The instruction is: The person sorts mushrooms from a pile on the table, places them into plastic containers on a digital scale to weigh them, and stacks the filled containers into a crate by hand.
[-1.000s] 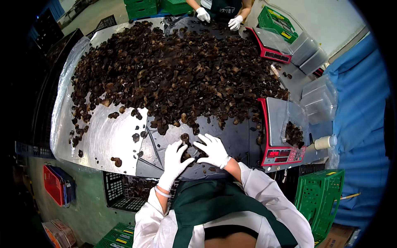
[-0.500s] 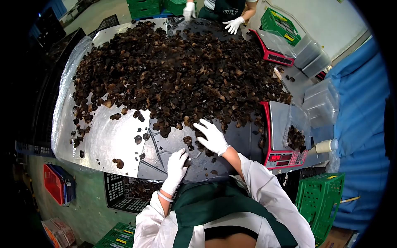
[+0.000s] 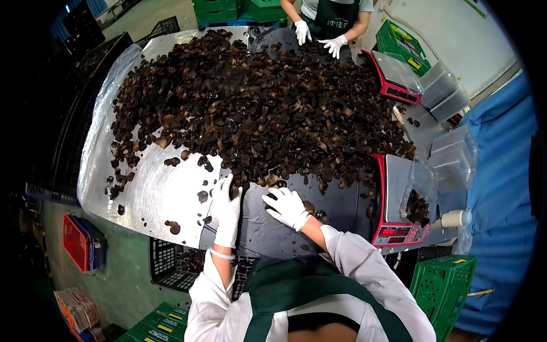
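A wide heap of dark brown mushroom-like pieces (image 3: 245, 108) covers much of the metal table (image 3: 154, 194). My left hand (image 3: 227, 208), in a white glove, reaches to the heap's near edge, its fingers close together by a dark piece at their right side; whether it grips that piece is unclear. My right hand (image 3: 286, 208), also gloved, lies spread on the dark sheet (image 3: 262, 233) just below the heap, holding nothing visible. Dark pieces lie near its fingertips and right of its wrist.
A red scale (image 3: 399, 199) at the right bears a clear box of pieces (image 3: 417, 208). Another red scale (image 3: 396, 77) stands farther back, near clear boxes (image 3: 453, 157). Opposite, a co-worker's gloved hands (image 3: 335, 45) are at the far edge. A black crate (image 3: 165, 262) sits below.
My left hand has moved forward to the heap's edge. My right hand has drawn back slightly from the heap. The view has shifted, and the co-worker's hands are closer together.
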